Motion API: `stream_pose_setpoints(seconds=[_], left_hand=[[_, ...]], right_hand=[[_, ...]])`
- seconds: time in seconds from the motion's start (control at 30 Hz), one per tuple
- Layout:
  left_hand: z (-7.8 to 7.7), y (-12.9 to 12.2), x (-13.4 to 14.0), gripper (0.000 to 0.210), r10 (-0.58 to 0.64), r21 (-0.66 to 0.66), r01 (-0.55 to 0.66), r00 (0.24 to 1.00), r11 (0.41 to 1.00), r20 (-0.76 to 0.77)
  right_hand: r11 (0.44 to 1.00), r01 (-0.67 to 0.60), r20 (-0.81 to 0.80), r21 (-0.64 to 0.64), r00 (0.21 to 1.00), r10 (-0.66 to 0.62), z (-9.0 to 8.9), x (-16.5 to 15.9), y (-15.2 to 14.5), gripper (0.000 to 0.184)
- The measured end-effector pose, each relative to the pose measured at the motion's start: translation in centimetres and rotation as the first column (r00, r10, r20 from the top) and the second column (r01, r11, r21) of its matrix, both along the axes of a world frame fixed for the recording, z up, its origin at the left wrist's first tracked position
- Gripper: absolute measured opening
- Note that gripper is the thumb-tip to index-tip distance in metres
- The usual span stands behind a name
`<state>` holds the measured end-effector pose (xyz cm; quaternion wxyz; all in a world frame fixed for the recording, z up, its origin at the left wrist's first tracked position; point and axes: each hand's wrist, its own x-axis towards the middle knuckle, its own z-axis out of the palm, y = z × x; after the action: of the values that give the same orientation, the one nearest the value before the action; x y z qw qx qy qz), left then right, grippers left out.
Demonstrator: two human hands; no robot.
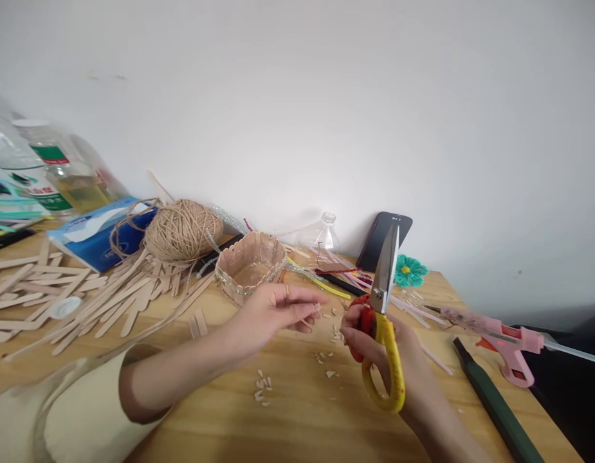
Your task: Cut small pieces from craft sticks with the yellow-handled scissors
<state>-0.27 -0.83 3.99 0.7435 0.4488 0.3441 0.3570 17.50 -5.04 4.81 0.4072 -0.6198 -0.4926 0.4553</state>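
My left hand (282,308) is in a pinch, thumb against fingers, with a tiny pale chip, apparently wood, at the fingertips. Scissors (384,276) with red and yellow handles are held in my right hand (374,341), their blades together and pointing up. Small pale wood chips (330,373) lie scattered on the wooden table between and below my hands. A little pile of petal-shaped pieces (262,388) sits in front of my left forearm. Just behind my left hand stands a small basket (251,263) built of craft-stick pieces, with a glittery strand around it.
Craft sticks (128,296) and a twine ball (184,231) cover the left, near a blue tissue pack (104,235) and bottles (75,180). At the back are a phone (374,235) and teal flower (410,270). A pink glue gun (509,341) and dark green tool (494,402) lie right.
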Motion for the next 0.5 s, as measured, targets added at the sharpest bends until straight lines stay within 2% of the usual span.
stream_pose_setpoints(seconds=[0.13,0.3,0.5], left_hand=[[0.2,-0.2,0.0,0.012,-0.009,-0.024,0.009,1.0,1.0,-0.007],[0.5,-0.4,0.3,0.018,0.043,-0.117,-0.045,0.999,0.992,-0.018],[0.1,-1.2,0.8,0.015,0.086,-0.144,-0.091,0.996,0.985,-0.037]], right_hand=[[0.998,-0.049,-0.053,-0.045,0.998,0.047,-0.6,-0.2,-0.1,0.022],[1.0,-0.026,-0.06,0.012,0.998,0.027,-0.7,-0.6,-0.2,0.019],[0.999,-0.012,-0.09,0.047,0.996,0.016,-0.5,-1.3,-0.8,0.019]])
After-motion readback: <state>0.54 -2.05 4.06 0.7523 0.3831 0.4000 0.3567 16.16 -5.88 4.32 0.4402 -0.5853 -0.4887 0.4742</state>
